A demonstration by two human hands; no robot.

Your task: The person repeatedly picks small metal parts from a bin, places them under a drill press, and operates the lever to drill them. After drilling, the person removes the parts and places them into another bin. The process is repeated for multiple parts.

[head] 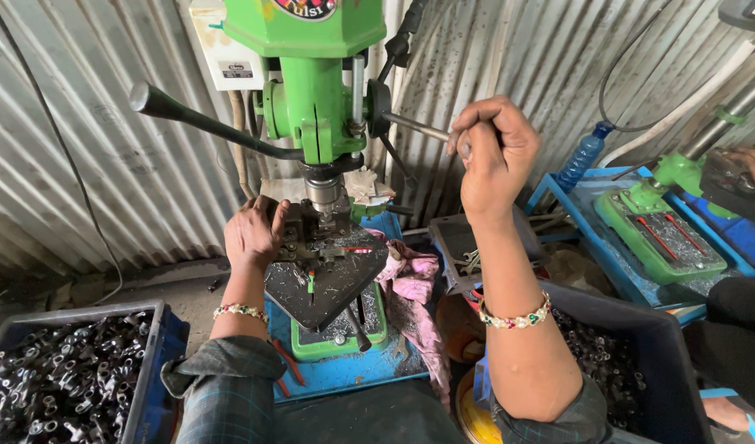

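Corrugated metal wall [90, 148], green drill press [312, 90], blue tray [345, 370]

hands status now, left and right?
Left hand: resting on the workpiece under the drill chuck.
Right hand: closed on the feed handle.

Your left hand [252, 234] is stretched forward and low, palm down, fingers curled over and pressing. Your right hand [494, 152] is raised high, forearm upright, wrist bent, fingers closed tight into a fist. Both sleeves are pushed up past the forearms.
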